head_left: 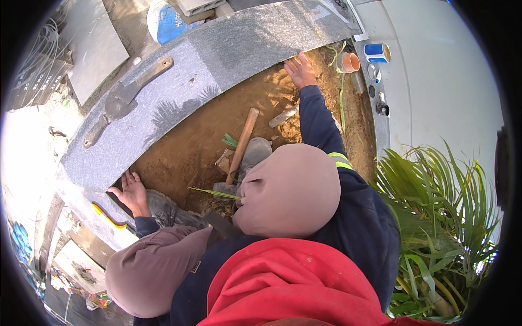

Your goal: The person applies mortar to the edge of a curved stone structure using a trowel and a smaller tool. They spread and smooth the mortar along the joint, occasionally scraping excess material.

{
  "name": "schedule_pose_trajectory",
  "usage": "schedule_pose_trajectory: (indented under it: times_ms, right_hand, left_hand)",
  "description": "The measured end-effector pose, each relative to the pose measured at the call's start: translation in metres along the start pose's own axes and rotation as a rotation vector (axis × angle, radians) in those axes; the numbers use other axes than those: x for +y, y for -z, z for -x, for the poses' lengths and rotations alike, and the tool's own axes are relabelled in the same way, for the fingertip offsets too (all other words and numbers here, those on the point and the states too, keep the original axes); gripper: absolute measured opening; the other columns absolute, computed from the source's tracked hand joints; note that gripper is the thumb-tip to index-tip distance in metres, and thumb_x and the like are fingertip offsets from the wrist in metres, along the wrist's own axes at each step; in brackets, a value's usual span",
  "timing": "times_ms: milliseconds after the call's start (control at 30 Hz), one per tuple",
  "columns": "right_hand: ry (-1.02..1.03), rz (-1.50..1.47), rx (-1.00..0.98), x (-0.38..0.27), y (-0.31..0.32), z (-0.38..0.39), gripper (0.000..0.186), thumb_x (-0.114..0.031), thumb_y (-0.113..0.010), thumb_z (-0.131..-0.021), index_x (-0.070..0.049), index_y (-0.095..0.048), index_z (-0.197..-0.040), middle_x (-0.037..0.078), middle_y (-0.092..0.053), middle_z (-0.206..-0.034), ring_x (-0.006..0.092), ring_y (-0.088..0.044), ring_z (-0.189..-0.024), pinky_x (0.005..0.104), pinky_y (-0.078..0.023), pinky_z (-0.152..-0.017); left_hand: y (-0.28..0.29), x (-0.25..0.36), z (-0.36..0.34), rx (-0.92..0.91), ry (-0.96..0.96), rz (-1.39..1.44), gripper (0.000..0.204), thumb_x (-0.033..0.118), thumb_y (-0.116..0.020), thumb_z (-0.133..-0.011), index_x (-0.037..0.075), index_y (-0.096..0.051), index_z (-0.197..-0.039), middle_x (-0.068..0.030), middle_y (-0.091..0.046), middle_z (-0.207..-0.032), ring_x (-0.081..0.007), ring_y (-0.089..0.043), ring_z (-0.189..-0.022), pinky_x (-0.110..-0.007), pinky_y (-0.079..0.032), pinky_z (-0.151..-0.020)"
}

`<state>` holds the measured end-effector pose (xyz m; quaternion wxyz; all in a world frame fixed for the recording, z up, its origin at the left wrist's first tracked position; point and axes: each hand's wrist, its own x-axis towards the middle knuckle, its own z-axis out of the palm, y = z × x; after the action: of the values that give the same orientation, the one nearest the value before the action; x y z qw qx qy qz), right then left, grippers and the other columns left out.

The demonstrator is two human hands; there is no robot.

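My left hand (131, 193) is palm up with fingers apart, at the inner edge of the long speckled grey stone slab (234, 51). My right hand (299, 70) reaches up to the same edge farther right, fingers spread and touching it. Inside the border, bare soil (196, 130) holds a wooden-handled hammer (242, 146) lying by my feet, a short pale bar (283, 116) and some green leaf strips. Two trowels (125, 98) with wooden handles lie on the slab. A yellow-handled tool (109, 215) is below the slab's left end.
A terracotta pot (350, 63), a blue-and-white can (377, 52) and small round items line the right ledge beside a white wall (446, 92). A palm plant (429, 228) grows at lower right. Tiles (89, 49), blocks and a blue-and-white sack (166, 24) lie beyond the slab.
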<state>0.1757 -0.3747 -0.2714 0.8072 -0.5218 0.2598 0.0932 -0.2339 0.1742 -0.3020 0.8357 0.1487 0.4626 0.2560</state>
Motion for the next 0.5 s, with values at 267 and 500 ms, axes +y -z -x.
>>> schedule_pose_trajectory:
  times_ms: [267, 500]
  right_hand:
    - [-0.042, 0.081, 0.007, -0.010, -0.001, 0.007, 0.073, -0.035, -0.060, -0.100, -0.009, -0.022, -0.156, 0.025, -0.027, -0.156, 0.0471, -0.044, -0.134, 0.0545, -0.040, -0.110]
    - [-0.053, 0.278, 0.000, -0.020, -0.009, -0.009, 0.064, -0.028, -0.054, -0.104, -0.003, -0.023, -0.154, 0.029, -0.031, -0.154, 0.0451, -0.046, -0.133, 0.0542, -0.047, -0.104]
  left_hand:
    - [-0.001, -0.003, 0.003, 0.021, -0.010, -0.020, 0.118, 0.075, -0.062, -0.079, -0.012, -0.021, -0.148, -0.0226, -0.036, -0.151, -0.0257, -0.040, -0.130, -0.039, -0.030, -0.111]
    - [0.005, -0.002, 0.000, 0.082, -0.017, 0.011, 0.116, 0.075, -0.060, -0.080, -0.013, -0.025, -0.146, -0.0214, -0.038, -0.148, -0.0250, -0.045, -0.118, -0.038, -0.031, -0.110]
